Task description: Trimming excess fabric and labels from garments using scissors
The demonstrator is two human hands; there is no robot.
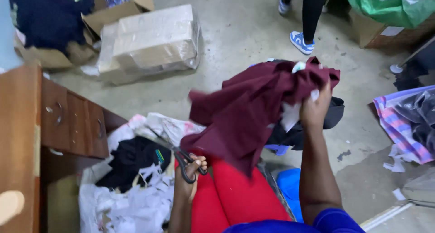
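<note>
Right hand (315, 109) grips maroon cloth (247, 108) with white label (290, 116); left hand (189, 178) grips scissors (183, 158); plastic-wrapped cardboard box (152, 38) beyond.

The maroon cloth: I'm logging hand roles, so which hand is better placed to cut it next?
Probably the left hand: its fingers are already through the scissors, just below the maroon cloth. The right hand is busy gripping the cloth's bunched top, holding it up.

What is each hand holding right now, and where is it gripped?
The left hand holds black-handled scissors by the finger loops. The right hand grips a bunched upper edge of the maroon cloth, raised up.
</note>
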